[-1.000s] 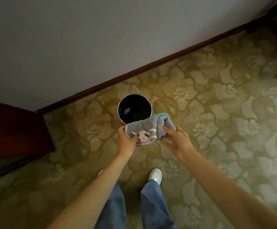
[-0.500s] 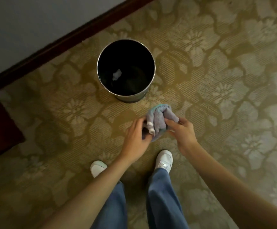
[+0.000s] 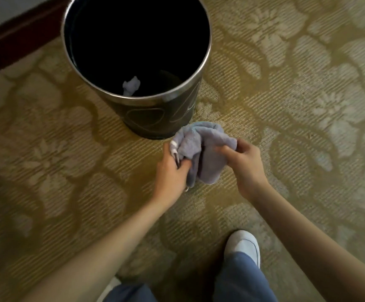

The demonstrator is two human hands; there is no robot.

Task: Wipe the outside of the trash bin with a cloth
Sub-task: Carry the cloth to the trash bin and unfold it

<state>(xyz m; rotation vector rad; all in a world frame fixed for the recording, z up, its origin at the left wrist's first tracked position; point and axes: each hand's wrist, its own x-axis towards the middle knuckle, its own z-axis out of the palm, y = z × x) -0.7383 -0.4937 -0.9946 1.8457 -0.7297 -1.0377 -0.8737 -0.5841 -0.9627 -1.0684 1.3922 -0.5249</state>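
**Cloth bunched in both hands, bin wall just ahead and slightly left**

Nearest the camera, blue trouser legs (image 3: 240, 280) and a white shoe (image 3: 243, 245) stand on the patterned carpet (image 3: 308, 105); a second shoe barely shows at the bottom edge. Both bare forearms reach forward from there and meet over the floor.

The left hand (image 3: 170, 171) grips the near-left part of the lilac cloth (image 3: 201, 147), fingers curled into its folds beside a white tag or trim. The right hand (image 3: 246, 162) pinches the cloth's right side, thumb and fingers closed over the fabric. The cloth is crumpled between them, not spread flat, with its rounded far end pointing toward the bin.

Just beyond that far end stands the metal trash bin (image 3: 155, 118), upright, its long axis vertical and its open mouth facing the camera. The cloth's tip overlaps the lower near-right of the bin's outer wall in the view; whether it touches cannot be told. The bin lies ahead and a little to the left of the hands, so the left hand looks the nearer to its wall, though only slightly. A pale scrap of paper (image 3: 131, 85) lies inside on the dark bottom.

Behind the bin, a dark baseboard (image 3: 13, 44) runs along the wall.

Judged from this, wiping has not begun; the coming move seems to be pressing the cloth forward onto the near wall.
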